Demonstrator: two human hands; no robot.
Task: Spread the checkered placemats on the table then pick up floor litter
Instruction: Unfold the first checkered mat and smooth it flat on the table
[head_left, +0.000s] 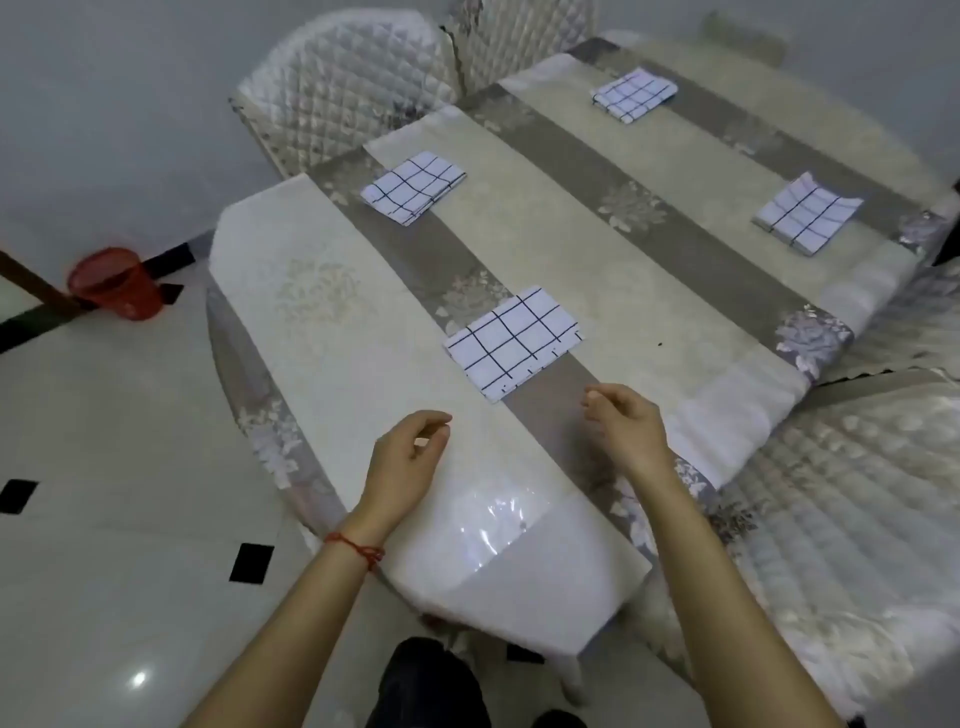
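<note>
1. Four checkered placemats lie on the table (691, 415): the nearest placemat (514, 343) just ahead of our hands, a second placemat (413, 188) at the left edge, a third placemat (808, 218) toward the right side, and a fourth placemat (635, 95) at the far end. All four appear still folded.
2. Our left hand (408, 457) hovers above the tablecloth with fingers loosely curled, holding nothing; a red cord circles its wrist.
3. Our right hand (626, 423) hovers likewise, fingers half curled with thumb near fingertips, empty, just short of the nearest placemat's lower corner.
4. We judge the step in hand to be unfolding this nearest mat. We do it well by pinching only the top layer at the two near corners, one per hand, and drawing it toward us flat.
5. We then smooth outward from the centre and square the edges with the grey band of the cloth.
6. No litter is visible on the floor (104, 441); a red bin (117, 283) stands at left for the later stage.
</note>
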